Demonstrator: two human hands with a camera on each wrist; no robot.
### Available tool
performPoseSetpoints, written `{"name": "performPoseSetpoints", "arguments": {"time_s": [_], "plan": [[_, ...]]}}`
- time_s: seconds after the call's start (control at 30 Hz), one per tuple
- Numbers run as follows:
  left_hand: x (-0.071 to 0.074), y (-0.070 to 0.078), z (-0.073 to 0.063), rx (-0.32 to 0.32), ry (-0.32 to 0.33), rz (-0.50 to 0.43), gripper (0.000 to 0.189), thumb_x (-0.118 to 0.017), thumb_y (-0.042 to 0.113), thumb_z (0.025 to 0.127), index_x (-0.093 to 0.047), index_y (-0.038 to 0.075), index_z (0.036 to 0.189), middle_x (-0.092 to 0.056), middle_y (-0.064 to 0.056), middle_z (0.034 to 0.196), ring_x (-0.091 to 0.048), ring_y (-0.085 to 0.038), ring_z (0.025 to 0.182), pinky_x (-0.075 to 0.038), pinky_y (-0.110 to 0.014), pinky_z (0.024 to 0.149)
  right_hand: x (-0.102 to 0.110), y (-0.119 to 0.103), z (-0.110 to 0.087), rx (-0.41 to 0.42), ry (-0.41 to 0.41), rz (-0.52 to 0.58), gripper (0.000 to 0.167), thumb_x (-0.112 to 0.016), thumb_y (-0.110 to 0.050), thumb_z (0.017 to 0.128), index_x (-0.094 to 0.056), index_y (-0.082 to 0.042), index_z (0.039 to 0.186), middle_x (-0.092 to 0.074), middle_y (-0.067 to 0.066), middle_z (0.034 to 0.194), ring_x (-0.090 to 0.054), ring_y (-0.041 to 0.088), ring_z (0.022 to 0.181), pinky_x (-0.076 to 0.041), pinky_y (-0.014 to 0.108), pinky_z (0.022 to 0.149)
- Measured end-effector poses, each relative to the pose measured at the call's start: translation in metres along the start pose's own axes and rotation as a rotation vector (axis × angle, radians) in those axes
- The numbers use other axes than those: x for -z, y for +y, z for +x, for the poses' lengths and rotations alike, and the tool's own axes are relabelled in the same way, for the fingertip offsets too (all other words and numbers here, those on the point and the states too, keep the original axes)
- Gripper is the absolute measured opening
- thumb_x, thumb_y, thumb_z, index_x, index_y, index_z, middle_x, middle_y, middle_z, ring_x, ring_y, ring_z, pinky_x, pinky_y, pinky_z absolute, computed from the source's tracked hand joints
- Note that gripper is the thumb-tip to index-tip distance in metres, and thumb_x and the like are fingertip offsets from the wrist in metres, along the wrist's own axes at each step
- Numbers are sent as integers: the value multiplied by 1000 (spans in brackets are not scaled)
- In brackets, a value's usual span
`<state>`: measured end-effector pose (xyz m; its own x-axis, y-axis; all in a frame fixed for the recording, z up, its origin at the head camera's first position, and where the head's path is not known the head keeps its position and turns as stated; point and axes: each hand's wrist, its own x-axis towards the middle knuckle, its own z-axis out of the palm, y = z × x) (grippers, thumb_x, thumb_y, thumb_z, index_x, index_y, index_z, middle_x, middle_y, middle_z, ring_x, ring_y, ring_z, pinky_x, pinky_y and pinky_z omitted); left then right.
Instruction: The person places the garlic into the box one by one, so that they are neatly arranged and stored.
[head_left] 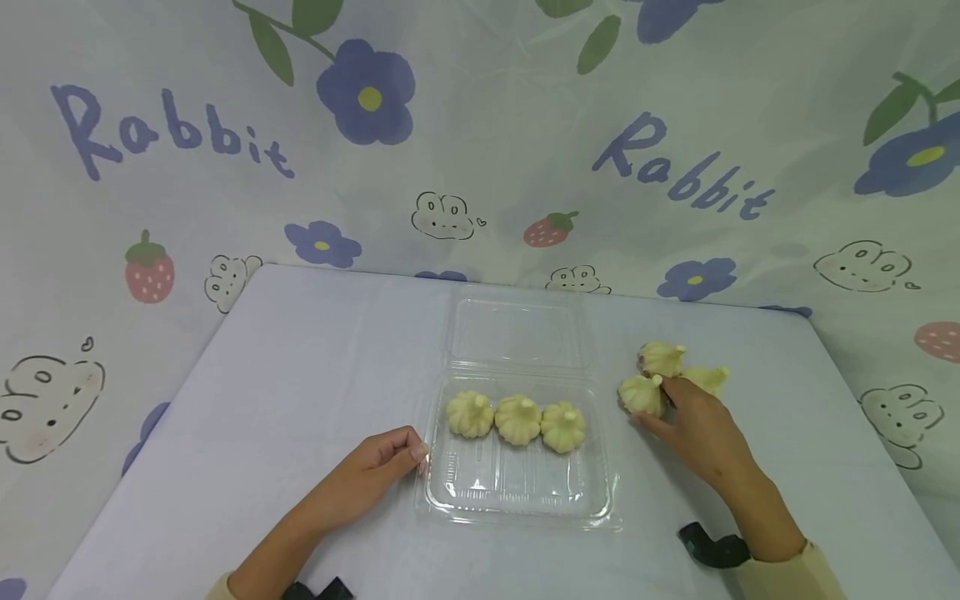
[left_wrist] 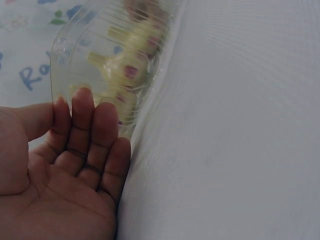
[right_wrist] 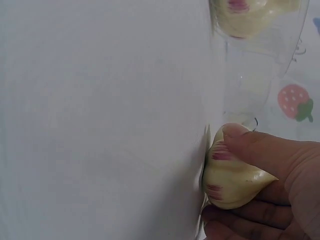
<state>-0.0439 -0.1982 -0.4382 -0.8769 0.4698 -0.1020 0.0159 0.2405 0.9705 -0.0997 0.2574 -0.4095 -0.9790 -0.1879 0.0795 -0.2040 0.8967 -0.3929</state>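
Observation:
A clear plastic clamshell container (head_left: 517, 510) lies with its lid laid back on the white table. Three pale garlic bulbs, the middle one (head_left: 517, 419) among them, sit in a row across its far half. My left hand (head_left: 366, 477) pinches the container's left rim between thumb and fingertips, as the left wrist view also shows. To the right of the container, my right hand (head_left: 708, 437) grips a garlic bulb (right_wrist: 232, 182) between thumb and fingers, its purple-streaked base against the tabletop. Two more bulbs lie just behind: one garlic bulb (head_left: 660, 358) and another garlic bulb (head_left: 707, 380) partly hidden by the hand.
The container's transparent lid (head_left: 517, 329) stretches toward the back edge of the table (head_left: 337, 350). Behind the table hangs a printed cloth (head_left: 480, 125) with flowers, rabbits and strawberries. Black straps with camera parts (head_left: 712, 548) are at the wrists.

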Motion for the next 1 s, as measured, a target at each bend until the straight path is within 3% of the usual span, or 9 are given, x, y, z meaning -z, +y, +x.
{"name": "performPoseSetpoints", "arguments": {"time_s": [0.17, 0.6, 1.0], "plan": [[0, -1, 1, -3, -5, 2, 25, -51, 26, 112, -65, 10, 98, -59, -10, 94, -52, -23, 95, -41, -28, 82, 0, 1, 0, 2, 1, -14, 46, -88, -22, 86, -62, 3, 112, -66, 12, 99, -61, 30, 89, -50, 52, 76], [0, 1, 1, 16, -4, 13, 25, -51, 27, 112, -64, 11, 98, -58, -9, 93, -51, -20, 96, -40, -28, 83, -3, -1, -1, -40, -11, -9, 54, -88, -23, 86, -61, 8, 121, -69, 21, 110, -65, 40, 102, -51, 59, 83], [0, 1, 0, 3, -6, -6, 25, -52, 26, 112, -64, 10, 98, -60, -10, 95, -52, -22, 97, -41, -28, 84, -3, 1, -1, -35, -9, 12, 57, -88, -23, 86, -60, 7, 125, -69, 22, 114, -65, 42, 107, -51, 60, 86]]}}
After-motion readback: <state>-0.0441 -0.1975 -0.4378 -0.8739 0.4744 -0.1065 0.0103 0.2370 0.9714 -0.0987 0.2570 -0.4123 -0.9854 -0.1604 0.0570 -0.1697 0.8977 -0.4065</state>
